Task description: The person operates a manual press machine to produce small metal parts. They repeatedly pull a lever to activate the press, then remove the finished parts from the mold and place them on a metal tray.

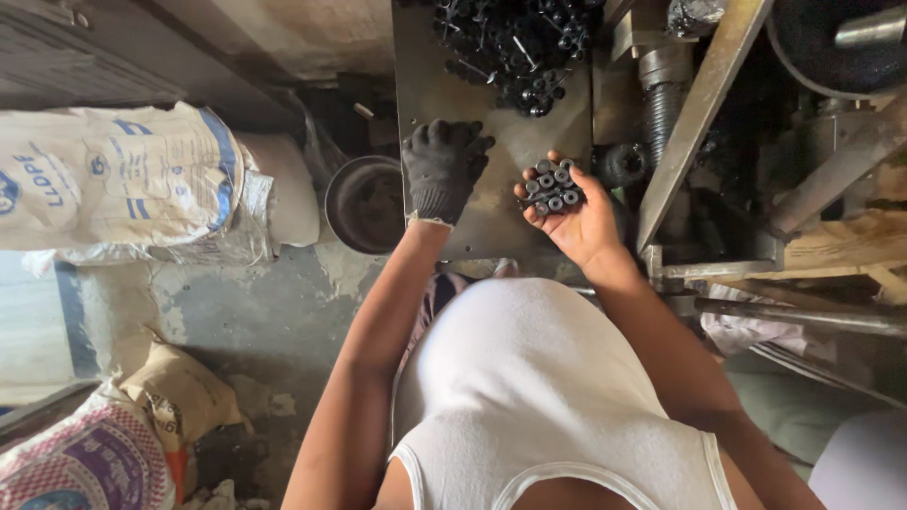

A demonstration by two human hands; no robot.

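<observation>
Now the right hand (574,219) cups small black bolts (552,187), fingers curled; the gloved left hand (442,168), fingers apart, rests flat on the bench (491,123) just left of the bolts.

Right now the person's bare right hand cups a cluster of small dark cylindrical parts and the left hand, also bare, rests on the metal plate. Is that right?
Not quite. In the head view the left hand wears a dark knit glove. The rest stands: the bare right hand cups the cluster of small dark cylindrical parts, and the left rests on the metal plate.

Gloved left hand (442,167) flat on metal tray (491,222); right hand (572,219) cupping small bolts (552,185).
</observation>
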